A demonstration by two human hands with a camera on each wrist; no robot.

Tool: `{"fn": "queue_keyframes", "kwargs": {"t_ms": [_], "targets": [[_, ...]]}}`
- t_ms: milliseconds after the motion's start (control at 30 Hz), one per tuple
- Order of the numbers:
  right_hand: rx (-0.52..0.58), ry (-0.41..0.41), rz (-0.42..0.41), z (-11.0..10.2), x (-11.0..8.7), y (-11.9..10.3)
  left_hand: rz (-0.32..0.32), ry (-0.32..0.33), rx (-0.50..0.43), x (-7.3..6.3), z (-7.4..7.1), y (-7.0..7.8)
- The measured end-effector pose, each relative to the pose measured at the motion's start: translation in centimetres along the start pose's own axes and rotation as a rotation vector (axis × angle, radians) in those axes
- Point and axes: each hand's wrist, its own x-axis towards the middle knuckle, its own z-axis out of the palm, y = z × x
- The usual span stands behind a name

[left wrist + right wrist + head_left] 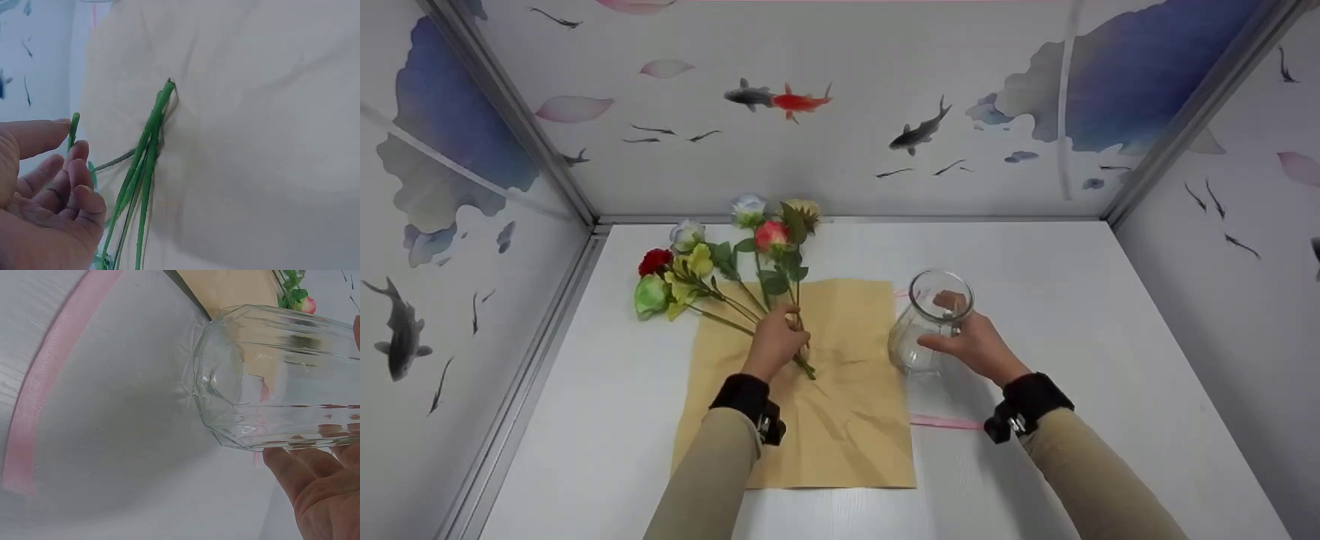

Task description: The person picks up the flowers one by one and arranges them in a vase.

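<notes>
My left hand [775, 346] is over the kraft paper [855, 390], pinching a thin green flower stem [73, 130] between thumb and fingertip. Beside that hand, several more green stems [147, 143] lie gathered on the paper, their cut ends together. Their blooms fan out toward the back left: a red flower [655, 262], a green one [651, 297], a yellow one [690, 270], and a pink-red rose [772, 236] among pale ones. Which bloom tops the pinched stem I cannot tell. My right hand [979, 346] grips a clear glass vase [230, 377] from its right side, thumb and fingers around it.
Under the vase lies a clear sheet with a pink border [949, 423], next to the paper's right edge. White panels [840, 165] printed with fish and petals enclose the white table [1080, 315] at the back and sides.
</notes>
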Motion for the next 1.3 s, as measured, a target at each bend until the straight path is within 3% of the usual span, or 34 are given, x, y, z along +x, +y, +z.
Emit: {"fn": "queue_keyframes", "kwargs": {"t_ms": [133, 433, 633, 933, 1300], "targets": [[-0.013, -0.007, 0.014, 0.0, 0.0, 0.0, -0.083, -0.046, -0.199, -0.5, -0.4, 0.6], [-0.027, -0.007, 0.017, 0.0, 0.0, 0.1, -0.174, -0.200, -0.566, -1.2, -0.7, 1.6], [-0.003, -0.001, 0.013, 0.0, -0.1, 0.0, -0.232, -0.212, -0.733, -1.2, -0.5, 1.9], [0.000, 0.000, 0.005, 0.1, -0.1, 0.1, -0.277, -0.137, -0.764, -1.2, -0.5, 1.9], [-0.020, 0.001, -0.009, 0.0, -0.1, 0.0, -0.225, -0.107, -0.730, -1.3, -0.8, 1.3]]}}
